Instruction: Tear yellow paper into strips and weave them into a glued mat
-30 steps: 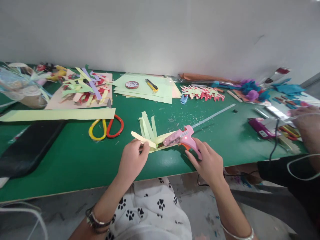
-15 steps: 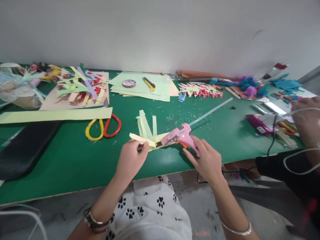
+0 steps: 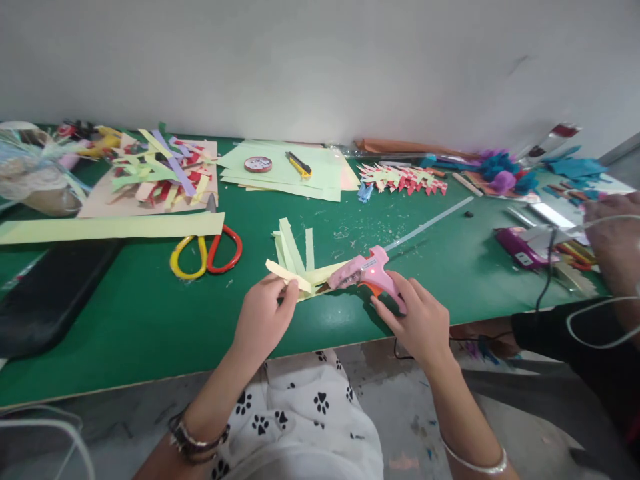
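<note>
My right hand (image 3: pixel 419 313) grips a pink hot glue gun (image 3: pixel 375 268) by its handle, fingers by the orange trigger. A long clear glue stick (image 3: pixel 430 225) sticks out of its back. The nozzle points left, close to a pale yellow-green paper strip (image 3: pixel 327 273) lying near the table's front edge. Between thumb and fingers, my left hand (image 3: pixel 265 313) pinches a pale yellow paper strip (image 3: pixel 287 275), its end tilted up. Just behind, several short green paper strips (image 3: pixel 293 248) fan out and touch the longer one; whether they are glued I cannot tell.
Scissors (image 3: pixel 233 250) with yellow and red handles lie left, under a long paper strip (image 3: pixel 110 227). Paper sheets (image 3: pixel 285 183) carry a cutter (image 3: pixel 299 165) and a round tin (image 3: pixel 258 164). Cut scraps (image 3: pixel 155 170) pile at back left. Another person's hand (image 3: pixel 613 227) is at right.
The glue gun has moved slightly right, its nozzle drawn back a little from the strips. My left hand's paper strip has shifted slightly right and tilts more.
</note>
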Available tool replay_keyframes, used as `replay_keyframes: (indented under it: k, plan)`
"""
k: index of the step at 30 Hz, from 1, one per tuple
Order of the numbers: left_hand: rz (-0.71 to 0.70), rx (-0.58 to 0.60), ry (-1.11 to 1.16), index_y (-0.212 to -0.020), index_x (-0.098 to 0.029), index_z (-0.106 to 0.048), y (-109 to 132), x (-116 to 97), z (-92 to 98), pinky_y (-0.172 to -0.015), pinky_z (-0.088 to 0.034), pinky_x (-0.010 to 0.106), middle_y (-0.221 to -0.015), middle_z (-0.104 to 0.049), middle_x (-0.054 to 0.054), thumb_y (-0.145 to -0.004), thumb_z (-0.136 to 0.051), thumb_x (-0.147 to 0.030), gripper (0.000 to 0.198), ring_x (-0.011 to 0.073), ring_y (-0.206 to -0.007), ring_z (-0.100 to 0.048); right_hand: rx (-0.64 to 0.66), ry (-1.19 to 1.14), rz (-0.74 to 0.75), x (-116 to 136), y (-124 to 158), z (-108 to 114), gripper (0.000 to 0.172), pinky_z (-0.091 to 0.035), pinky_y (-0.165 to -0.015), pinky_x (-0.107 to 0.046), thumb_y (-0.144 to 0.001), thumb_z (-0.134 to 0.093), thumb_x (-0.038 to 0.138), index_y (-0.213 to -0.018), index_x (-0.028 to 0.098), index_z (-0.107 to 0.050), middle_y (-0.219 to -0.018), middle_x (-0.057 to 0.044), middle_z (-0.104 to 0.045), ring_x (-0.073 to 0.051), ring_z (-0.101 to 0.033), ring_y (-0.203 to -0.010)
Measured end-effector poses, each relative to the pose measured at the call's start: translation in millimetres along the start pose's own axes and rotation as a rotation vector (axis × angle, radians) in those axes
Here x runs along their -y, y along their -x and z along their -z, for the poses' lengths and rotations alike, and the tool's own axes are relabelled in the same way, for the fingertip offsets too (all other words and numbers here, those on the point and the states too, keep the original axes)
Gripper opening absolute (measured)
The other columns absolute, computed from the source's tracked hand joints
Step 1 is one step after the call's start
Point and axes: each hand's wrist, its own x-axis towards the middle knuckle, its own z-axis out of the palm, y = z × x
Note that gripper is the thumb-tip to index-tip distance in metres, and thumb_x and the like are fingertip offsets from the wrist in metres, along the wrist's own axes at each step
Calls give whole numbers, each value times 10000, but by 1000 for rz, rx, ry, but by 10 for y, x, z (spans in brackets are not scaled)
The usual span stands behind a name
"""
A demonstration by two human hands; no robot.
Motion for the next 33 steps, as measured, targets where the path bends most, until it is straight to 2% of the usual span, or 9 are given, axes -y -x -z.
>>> replay_keyframes:
  k: [11, 16, 19, 21, 25, 33]
  plan:
    - [7, 10, 24, -493, -199, -232, 10, 10, -8, -473, -248, 251, -520, -355, -25, -848, -377, -268, 389, 98, -464, -369, 6, -4, 6, 23, 1, -21, 405, -341, -516, -203, -829, -480, 481, -1081, 172, -556, -689, 0, -595, -114, -552, -614]
    - [13, 16, 10, -487, -198, -249, 12, -3, -4, -472, -262, 248, -531, -388, -17, -849, -378, -278, 392, 102, -477, -399, 21, -8, 1, 44, -10, -4, 407, -342, -520, -204, -830, -479, 481, -1090, 176, -552, -705, -7, -603, -119, -557, -633]
    - [10, 23, 5, -481, -194, -301, 8, -5, 4, -473, -281, 244, -545, -429, -4, -855, -374, -283, 391, 112, -506, -442, 32, -19, -1, 48, -20, 11, 411, -346, -521, -208, -831, -475, 480, -1092, 172, -552, -701, -13, -602, -126, -557, -630]
    - [8, 33, 37, -502, -184, -398, 7, -7, 11, -487, -315, 236, -583, -491, 8, -857, -378, -285, 369, 122, -552, -491, 25, -24, -8, 34, -20, 16, 413, -347, -518, -209, -829, -474, 480, -1089, 170, -556, -698, -16, -600, -128, -558, -629]
    - [5, 81, 145, -680, -180, -579, 13, -10, 18, -546, -388, 218, -753, -608, 25, -865, -382, -279, 288, 133, -663, -558, 9, -21, -39, -28, -5, 36, 422, -350, -516, -212, -814, -492, 489, -1081, 170, -565, -683, -12, -587, -125, -545, -601]
    - [19, 96, 157, -700, -182, -597, 20, -11, 24, -569, -415, 215, -769, -620, 26, -859, -409, -282, 266, 137, -683, -566, -44, -10, -131, -149, 21, 98, 393, -340, -505, -221, -790, -535, 451, -1055, 163, -579, -720, -23, -609, -122, -529, -574]
